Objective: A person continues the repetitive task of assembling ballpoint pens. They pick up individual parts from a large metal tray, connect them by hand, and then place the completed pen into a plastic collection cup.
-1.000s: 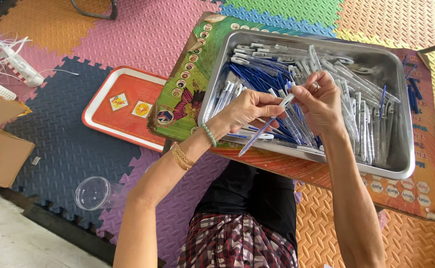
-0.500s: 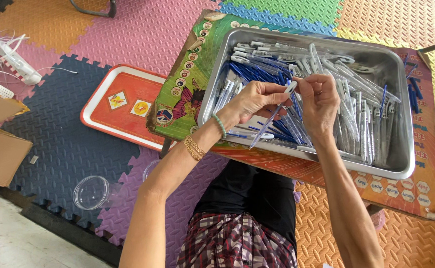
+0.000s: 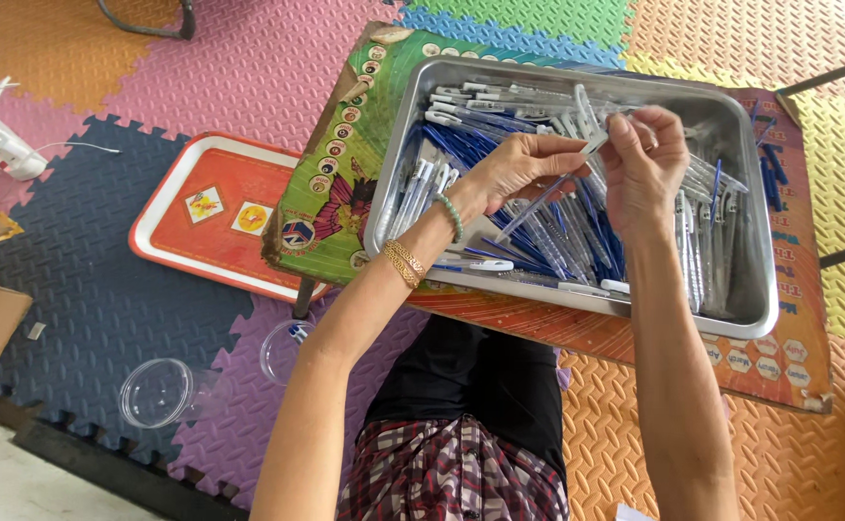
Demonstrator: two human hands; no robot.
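Head view: our left hand (image 3: pixel 514 174) pinches a clear ballpoint pen (image 3: pixel 538 205) by the barrel, over the steel tray (image 3: pixel 760 309) of pens; right hand (image 3: pixel 644 159) closed on its top end w/ cap; we'd best keep barrel steady, push straight along its axis.

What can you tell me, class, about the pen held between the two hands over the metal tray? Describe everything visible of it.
The pen is slim, with a clear barrel showing a blue refill and a pale upper end. It slants from lower left up to the right above the metal tray. The left hand pinches its middle, and the right hand grips the pale top end. It hangs above the heap of similar pens.
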